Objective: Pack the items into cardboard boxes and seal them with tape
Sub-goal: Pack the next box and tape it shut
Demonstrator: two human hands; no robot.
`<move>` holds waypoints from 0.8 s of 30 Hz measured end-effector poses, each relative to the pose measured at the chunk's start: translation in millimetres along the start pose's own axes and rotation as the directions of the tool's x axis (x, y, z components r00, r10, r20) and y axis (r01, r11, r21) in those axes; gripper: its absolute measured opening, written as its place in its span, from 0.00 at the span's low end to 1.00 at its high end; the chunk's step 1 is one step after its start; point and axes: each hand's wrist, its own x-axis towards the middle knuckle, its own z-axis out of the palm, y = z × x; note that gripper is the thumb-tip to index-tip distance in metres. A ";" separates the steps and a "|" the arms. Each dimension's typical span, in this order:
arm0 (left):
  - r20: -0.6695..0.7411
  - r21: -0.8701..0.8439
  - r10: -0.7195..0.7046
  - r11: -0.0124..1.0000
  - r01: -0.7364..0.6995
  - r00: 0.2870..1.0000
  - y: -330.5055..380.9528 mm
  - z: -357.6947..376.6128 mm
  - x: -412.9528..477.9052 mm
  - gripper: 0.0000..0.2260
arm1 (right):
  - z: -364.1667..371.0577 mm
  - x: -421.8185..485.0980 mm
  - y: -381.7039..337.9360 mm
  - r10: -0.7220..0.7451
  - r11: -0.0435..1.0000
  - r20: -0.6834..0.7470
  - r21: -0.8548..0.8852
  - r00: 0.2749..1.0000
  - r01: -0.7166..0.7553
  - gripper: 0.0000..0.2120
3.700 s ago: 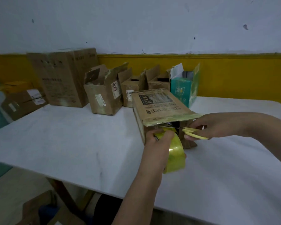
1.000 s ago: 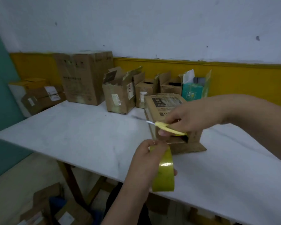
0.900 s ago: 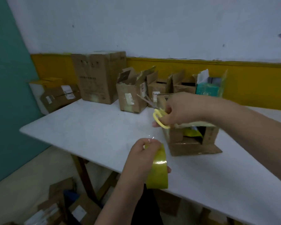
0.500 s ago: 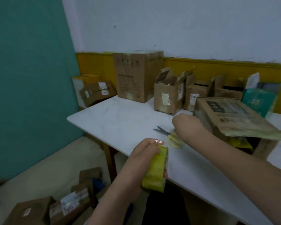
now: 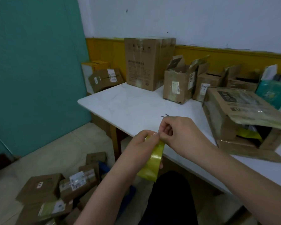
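1. Since half a second ago, the right hand is being brought across from the scissors to the tape roll. The scissors are being left on the desk, with only their tips showing behind that hand.
2. The cardboard box is being left on its side at the right of the desk, well apart from both hands. Its flaps are open and a yellow item is showing inside. If the box is knocked while unsealed, the contents are probably being put at risk of sliding out.
3. The tape roll is being gripped by the left hand, fingers curled round it, just off the desk's near edge. If that grip is loosened, the roll is likely being dropped towards the boxes on the floor.
4. The tape end is being pinched between the right thumb and fingertips at the top of the roll. If it is pulled crookedly, the strip is likely being torn or stuck to itself.
5. The scissor tips are being kept just behind the right knuckles, so a backward pull could be catching them.
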 end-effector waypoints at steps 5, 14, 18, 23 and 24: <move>0.053 0.047 -0.027 0.999 0.024 0.998 -0.7 3.4 -4.2 0.11 | 3.0 -12.8 1.7 -0.023 0.999 -0.037 -0.037 0.999 0.021 0.04; 0.062 0.286 -0.054 0.958 0.034 0.997 -28.2 14.7 7.4 0.37 | 5.2 -8.7 26.9 0.174 0.983 0.091 -0.072 0.980 -0.168 0.07; 0.008 0.354 -0.005 0.935 0.002 1.000 -40.1 24.3 20.2 0.36 | 26.9 -8.5 46.8 0.202 0.977 0.106 -0.091 0.974 -0.193 0.04; -0.178 0.431 0.087 0.902 -0.002 0.980 -48.2 34.9 22.2 0.42 | 20.5 -10.0 63.1 0.203 0.915 -0.010 -0.353 0.979 -0.193 0.10; -0.240 0.526 0.131 0.850 0.015 0.962 -47.4 36.7 21.6 0.44 | 15.1 -15.4 63.1 0.162 0.917 -0.042 -0.364 0.986 -0.166 0.10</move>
